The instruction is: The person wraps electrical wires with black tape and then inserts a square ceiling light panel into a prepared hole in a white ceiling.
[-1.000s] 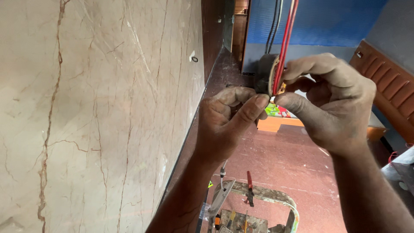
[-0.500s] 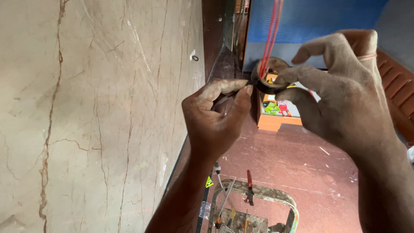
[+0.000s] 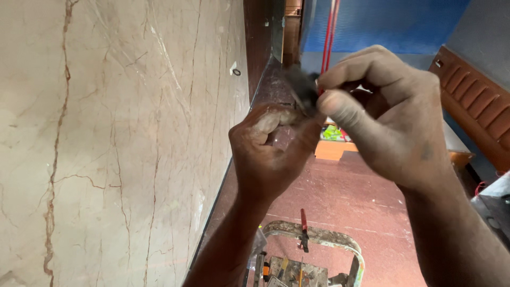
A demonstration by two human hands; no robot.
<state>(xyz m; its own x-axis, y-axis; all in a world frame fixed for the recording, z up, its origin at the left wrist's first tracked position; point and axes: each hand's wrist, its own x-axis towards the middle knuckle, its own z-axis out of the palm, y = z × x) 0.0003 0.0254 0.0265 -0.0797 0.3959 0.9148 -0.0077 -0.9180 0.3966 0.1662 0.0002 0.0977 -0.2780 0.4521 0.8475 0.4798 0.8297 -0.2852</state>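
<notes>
Both hands are raised close together in front of a marble wall. My right hand pinches a black tape roll, which is blurred, between thumb and fingers. Thin red wires hang down from above and run in behind the roll. My left hand is closed just below the roll and grips the lower part of the wires, its fingertips touching my right thumb. The point where tape meets wire is hidden by the fingers.
A beige veined marble wall fills the left. Far below, a ladder top carries red-handled pliers and other tools. An orange box stands on the reddish floor. At the right is a slatted wooden panel.
The right hand has swung the tape roll from the right of the wires over to the left, against the left hand. Both hands have stayed closed.
</notes>
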